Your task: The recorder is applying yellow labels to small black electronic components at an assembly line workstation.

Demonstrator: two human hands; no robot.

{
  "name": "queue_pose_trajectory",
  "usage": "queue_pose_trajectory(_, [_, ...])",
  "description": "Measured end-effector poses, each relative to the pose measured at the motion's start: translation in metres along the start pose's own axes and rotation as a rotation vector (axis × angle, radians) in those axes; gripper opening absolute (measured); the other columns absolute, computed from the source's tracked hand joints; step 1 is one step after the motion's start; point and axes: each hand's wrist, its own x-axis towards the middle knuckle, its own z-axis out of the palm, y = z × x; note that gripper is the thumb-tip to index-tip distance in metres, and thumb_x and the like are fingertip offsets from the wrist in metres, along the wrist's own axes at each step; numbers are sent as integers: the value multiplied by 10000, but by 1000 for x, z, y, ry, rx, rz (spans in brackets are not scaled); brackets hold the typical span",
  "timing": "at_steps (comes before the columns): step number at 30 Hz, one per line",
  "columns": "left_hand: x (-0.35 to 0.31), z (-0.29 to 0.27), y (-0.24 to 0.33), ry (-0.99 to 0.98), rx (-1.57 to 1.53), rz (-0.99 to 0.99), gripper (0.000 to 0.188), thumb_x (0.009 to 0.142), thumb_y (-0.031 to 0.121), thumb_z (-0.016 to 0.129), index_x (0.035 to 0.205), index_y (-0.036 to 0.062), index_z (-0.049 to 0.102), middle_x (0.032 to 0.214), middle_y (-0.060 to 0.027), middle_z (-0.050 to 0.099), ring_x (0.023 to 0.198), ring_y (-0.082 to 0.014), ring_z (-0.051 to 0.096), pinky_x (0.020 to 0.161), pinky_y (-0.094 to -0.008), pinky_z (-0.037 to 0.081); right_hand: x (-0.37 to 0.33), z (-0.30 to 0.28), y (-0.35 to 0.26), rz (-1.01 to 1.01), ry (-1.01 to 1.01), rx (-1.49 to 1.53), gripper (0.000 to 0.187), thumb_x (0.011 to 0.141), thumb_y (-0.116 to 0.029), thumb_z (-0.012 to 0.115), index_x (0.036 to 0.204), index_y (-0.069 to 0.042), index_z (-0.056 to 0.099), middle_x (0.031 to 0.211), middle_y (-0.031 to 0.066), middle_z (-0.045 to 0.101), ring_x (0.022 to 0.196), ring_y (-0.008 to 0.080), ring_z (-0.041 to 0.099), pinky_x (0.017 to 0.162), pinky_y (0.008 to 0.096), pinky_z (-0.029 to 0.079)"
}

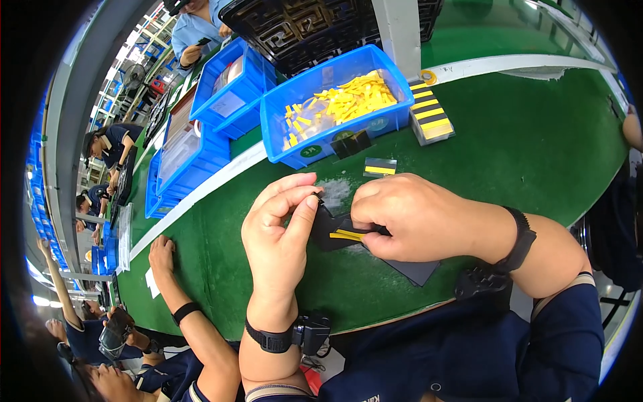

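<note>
On the green worktop [221, 275]: here are the yellow strips [347, 235], over black material [326, 239], right between the two hands!
Left hand [276, 224]: thumb and forefinger pinched on a small dark piece [319, 199].
Right hand [418, 218]: curled in at the strips, its exact hold hidden, can't tell.
Blue bin [398, 122]: just beyond, yellow pieces [362, 96] heaped inside.

Round green stickers [311, 151], pale lettering: blue rectangular plastic bin [399, 120], beyond the right grip [415, 218]. White rectangular paper label [228, 105], print illegible: smaller blue plastic bin [256, 84], beyond the left grip [278, 231]. Pale lettering [370, 397], cut off: navy fabric shirt [462, 348], below the grips.
</note>
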Motion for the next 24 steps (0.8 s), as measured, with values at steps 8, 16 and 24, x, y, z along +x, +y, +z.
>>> queue_pose_trajectory(8, [0, 0, 4, -17, -10, -25, 80, 803, -38, 592, 853, -25, 654, 946, -85, 641, 812, -112, 592, 700, -224, 476, 0, 0, 0, 15, -18, 8, 70, 676, -68, 582, 668, -3, 555, 701, 163, 569, 695, 328, 577, 665, 411, 462])
queue_pose_trajectory(16, [-1, -1, 0, -30, -150, -152, 195, 803, -12, 621, 998, -15, 608, 984, -78, 615, 823, -102, 569, 696, -217, 462, 1, 5, 2, -29, 81, 58, 76, 670, -62, 589, 653, -3, 543, 688, 162, 558, 673, 336, 567, 640, 412, 456])
queue_pose_trajectory(24, [20, -57, -14, -76, -174, -373, 412, 801, -44, 599, 1180, 17, 449, 847, -39, 598, 724, -87, 573, 622, -212, 461, 4, 4, 17, -5, 298, 52, 107, 687, -58, 609, 716, 11, 533, 926, 137, 594, 837, 301, 576, 731, 369, 474])
